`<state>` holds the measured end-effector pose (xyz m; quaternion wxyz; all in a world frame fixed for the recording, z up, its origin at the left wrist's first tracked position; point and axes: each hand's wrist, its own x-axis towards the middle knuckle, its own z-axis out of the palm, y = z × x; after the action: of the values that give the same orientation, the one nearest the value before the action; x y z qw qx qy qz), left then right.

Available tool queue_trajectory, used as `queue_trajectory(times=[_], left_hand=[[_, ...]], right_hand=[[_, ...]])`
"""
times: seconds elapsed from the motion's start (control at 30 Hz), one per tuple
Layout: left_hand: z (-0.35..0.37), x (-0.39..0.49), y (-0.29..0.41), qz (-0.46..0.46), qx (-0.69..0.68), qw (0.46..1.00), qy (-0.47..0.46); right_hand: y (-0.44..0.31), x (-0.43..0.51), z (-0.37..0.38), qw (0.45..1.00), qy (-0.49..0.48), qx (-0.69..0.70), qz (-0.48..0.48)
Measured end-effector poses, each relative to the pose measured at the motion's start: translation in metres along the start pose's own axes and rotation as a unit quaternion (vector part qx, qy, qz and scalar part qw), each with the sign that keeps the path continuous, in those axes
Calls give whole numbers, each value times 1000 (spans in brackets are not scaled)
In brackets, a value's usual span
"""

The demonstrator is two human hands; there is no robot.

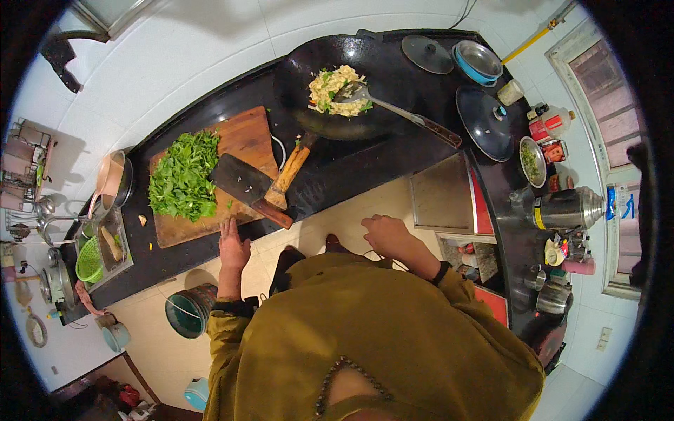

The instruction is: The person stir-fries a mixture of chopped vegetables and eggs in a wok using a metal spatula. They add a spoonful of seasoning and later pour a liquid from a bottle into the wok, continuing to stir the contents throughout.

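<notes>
My left hand (233,250) touches or hovers just above the front edge of a wooden cutting board (245,134), fingers straight and holding nothing. Chopped leafy greens (184,176) are heaped on the board. A cleaver (245,181) lies across its right side, wooden handle towards me. Beside it rests the wooden handle (288,176) of a wok (310,58). Inside the wok are cooked pale pieces with bits of green (329,92) and a metal slotted spatula (400,111). My right hand (392,237) hangs over the floor, fingers loosely bent, with nothing visible in it.
A glass lid (484,123), a bowl of chopped greens (532,163) and a steel thermos (568,208) stand on the right counter. At left are a sink (118,260) with a green basket (88,263), and pans (109,173). A bucket (187,313) stands on the floor.
</notes>
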<state>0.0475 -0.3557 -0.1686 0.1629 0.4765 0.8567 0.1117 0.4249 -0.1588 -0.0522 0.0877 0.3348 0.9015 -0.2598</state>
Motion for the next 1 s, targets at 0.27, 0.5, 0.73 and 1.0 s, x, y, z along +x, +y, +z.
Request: queue_trajectory(times=[0.27, 0.5, 0.73, 1.0], left_hand=[[-8, 28, 6, -23, 45, 990, -134], [-21, 32, 9, 3, 65, 987, -146], [-17, 33, 11, 12, 75, 986, -150], [-15, 33, 8, 9, 72, 986, -148]], right_hand=[[-2, -7, 1, 998, -32, 7, 62], [-13, -3, 10, 999, -24, 16, 39], [-11, -7, 2, 998, -47, 8, 31], [10, -20, 6, 995, -69, 6, 78]])
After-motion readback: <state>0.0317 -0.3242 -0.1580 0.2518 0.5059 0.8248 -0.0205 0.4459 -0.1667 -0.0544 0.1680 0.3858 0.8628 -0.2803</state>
